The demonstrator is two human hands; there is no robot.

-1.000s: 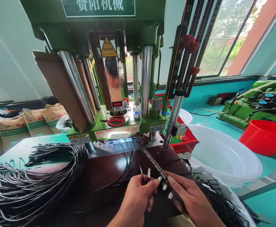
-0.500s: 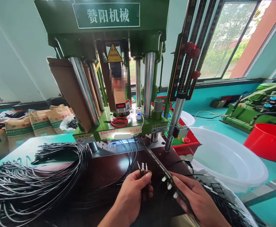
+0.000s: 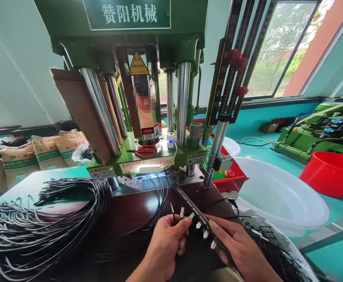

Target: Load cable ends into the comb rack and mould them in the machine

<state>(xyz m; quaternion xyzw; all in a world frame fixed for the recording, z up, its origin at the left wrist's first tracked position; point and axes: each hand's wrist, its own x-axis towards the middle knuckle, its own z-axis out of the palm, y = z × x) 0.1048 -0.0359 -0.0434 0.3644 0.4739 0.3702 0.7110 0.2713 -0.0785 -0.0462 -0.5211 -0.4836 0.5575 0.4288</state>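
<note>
My left hand [image 3: 167, 243] is closed in a pinch on several black cables, whose connector ends [image 3: 182, 212] stick up past the thumb and fingertips. One of these ends, a small silvery connector [image 3: 192, 215], is at the left edge of a long dark metal bar [image 3: 190, 203]; whether it is seated there I cannot tell. Fingers and thumb of my right hand [image 3: 240, 244] are wrapped round the near part of that bar. Along its left side, more small connectors [image 3: 206, 234] stick out in a row. The bar's far end lies on the dark table [image 3: 130, 211] near the press.
A green press [image 3: 124, 35] stands ahead, with red-handled pliers [image 3: 145, 151] on its plate. Bundled black cables [image 3: 80, 223] lie at left. Right are a white tub [image 3: 283, 196], a red tub [image 3: 333, 172] and black parts [image 3: 277, 250]. A person is partly visible behind the press.
My left hand has moved right, closer to the bar, bringing one connector to its edge. The cable ends are more spread out. The right hand keeps its hold; the camera view has shifted slightly.
</note>
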